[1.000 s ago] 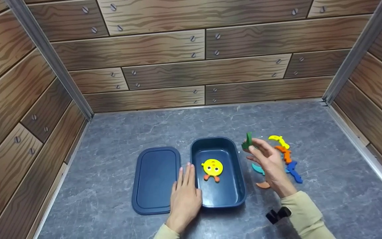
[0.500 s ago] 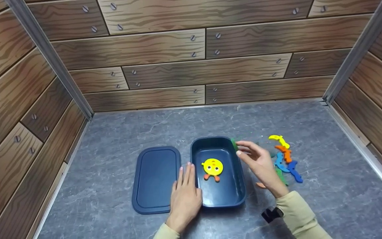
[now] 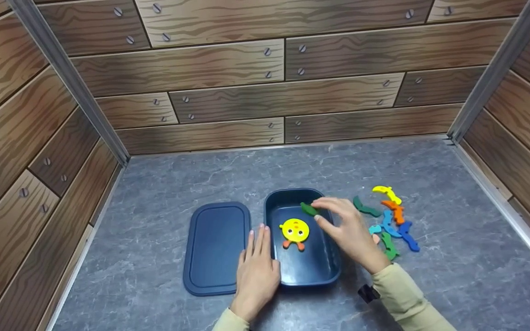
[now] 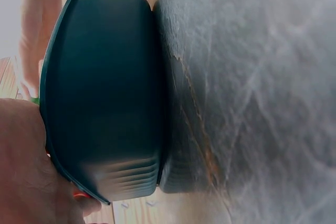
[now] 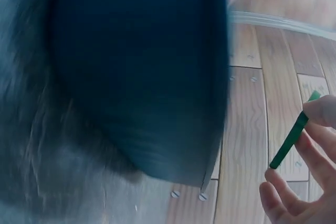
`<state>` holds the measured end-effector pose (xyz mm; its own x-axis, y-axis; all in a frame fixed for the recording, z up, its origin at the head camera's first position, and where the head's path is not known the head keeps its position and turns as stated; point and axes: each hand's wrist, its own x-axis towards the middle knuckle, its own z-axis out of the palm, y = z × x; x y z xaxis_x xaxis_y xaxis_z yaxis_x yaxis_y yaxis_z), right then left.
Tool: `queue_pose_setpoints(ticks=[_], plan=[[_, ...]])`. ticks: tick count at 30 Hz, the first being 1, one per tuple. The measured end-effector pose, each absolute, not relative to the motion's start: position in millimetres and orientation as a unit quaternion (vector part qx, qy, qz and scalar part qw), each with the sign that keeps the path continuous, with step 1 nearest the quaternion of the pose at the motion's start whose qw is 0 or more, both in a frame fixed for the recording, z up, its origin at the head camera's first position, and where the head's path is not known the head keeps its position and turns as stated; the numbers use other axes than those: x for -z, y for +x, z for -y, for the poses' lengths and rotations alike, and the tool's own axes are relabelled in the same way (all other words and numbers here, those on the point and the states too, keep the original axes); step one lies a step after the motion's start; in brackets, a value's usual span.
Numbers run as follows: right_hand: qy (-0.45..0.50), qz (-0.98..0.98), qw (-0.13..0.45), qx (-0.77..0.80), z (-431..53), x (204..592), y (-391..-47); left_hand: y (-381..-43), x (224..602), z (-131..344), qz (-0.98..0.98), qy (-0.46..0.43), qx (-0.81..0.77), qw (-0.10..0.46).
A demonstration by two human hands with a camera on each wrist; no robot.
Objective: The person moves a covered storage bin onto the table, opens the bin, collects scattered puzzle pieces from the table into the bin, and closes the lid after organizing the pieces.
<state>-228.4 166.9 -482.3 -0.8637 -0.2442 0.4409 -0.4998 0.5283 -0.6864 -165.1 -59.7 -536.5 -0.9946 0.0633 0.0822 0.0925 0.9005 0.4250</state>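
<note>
My right hand (image 3: pixel 350 232) pinches a flat green piece (image 3: pixel 308 209) between thumb and fingertips, over the far right part of a dark blue box (image 3: pixel 311 271). The right wrist view shows that thin green piece (image 5: pixel 290 142) edge-on, its kind unclear. A round yellow chick-face piece (image 3: pixel 295 231) with orange feet lies on the box floor. My left hand (image 3: pixel 258 273) rests with straight fingers along the box's left rim. From the left wrist, the box's outer wall (image 4: pixel 105 82) fills the view's middle, the hand (image 4: pixel 31 171) at its rim.
A dark blue lid (image 3: pixel 216 248) lies flat left of the box. Right of it are several loose coloured pieces, among them a yellow one (image 3: pixel 387 193), an orange one (image 3: pixel 397 212) and a blue one (image 3: pixel 409 236). Wood-patterned walls (image 3: pixel 228 76) enclose the grey tabletop (image 3: pixel 154 184).
My right hand has moved left with the green piece, from beside the loose pieces across the right rim to over the box. The left hand stays in place.
</note>
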Motion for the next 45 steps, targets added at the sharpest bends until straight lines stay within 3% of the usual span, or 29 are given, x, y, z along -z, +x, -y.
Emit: queue_pose_setpoints(ticks=[5,15,29,45], plan=[[0.239,0.888,0.176,-0.352,-159.4,485.6,-229.9,-164.6,535.7,60.8,0.974,-0.040,0.222,0.024],[0.267,0.912,0.145,-0.276,-150.1,489.1,-234.8,-165.0,536.2,59.6,0.974,-0.043,0.220,0.028],[0.292,0.914,0.139,-0.246,-141.3,501.1,-240.6,-165.0,536.8,58.4,0.974,-0.043,0.218,0.049],[0.312,0.904,0.137,-0.256,-132.5,506.6,-239.8,-165.5,535.4,58.9,0.973,-0.040,0.224,0.032]])
